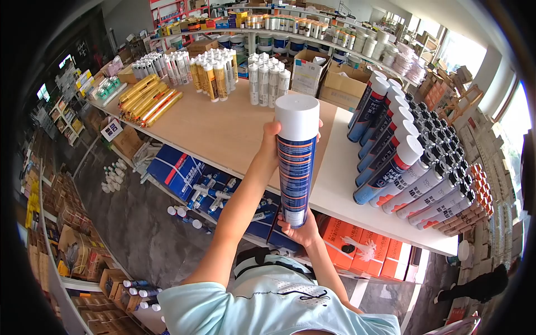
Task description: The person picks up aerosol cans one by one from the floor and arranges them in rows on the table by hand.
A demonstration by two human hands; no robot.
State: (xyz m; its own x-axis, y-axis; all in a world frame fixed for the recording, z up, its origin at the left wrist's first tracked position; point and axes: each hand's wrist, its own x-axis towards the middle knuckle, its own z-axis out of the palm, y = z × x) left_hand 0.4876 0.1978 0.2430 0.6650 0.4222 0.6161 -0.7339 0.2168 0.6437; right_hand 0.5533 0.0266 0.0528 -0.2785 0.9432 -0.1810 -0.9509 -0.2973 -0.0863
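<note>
Upright in front of my chest is a blue spray can (295,176) with a white cap (297,116) and orange-and-white printed text on its side. My left hand (272,142) wraps round its upper part just below the cap, fingertips showing on the far side. Under the can's base, my right hand (301,231) is closed round the bottom end. On the table's right part stand matching blue cans with white caps (385,162) in rows, apart from my hands. Beside them are white-and-red cans with black tops (427,184).
The wooden tabletop (234,125) carries gold foil tubes (148,100), gold cartridges (215,78) and white cartridges (268,81). Below it sit blue boxes (176,170) and orange boxes (357,245). Cardboard boxes (340,86) and a curved shelf (301,39) stand behind.
</note>
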